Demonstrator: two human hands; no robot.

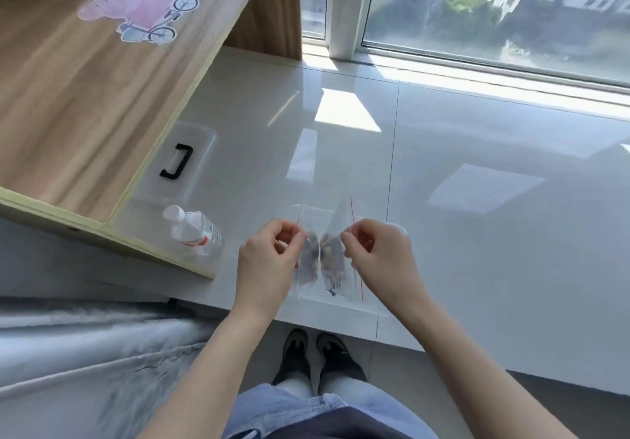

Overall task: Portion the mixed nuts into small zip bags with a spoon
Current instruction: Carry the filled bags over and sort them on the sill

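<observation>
Two zip bags, one per hand, hang side by side above the sill (477, 165). Left hand (269, 257) pinches the left bag (306, 254), right hand (378, 254) pinches the right bag (335, 254). Long axes run vertical, nuts (322, 251) between the grips. Mouth direction unclear.

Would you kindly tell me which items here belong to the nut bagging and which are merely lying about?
Job:
- zip bag with nuts, pinched by left hand and right hand

Lying about:
- water bottle
- clear lidded box
- bicycle sticker
</observation>
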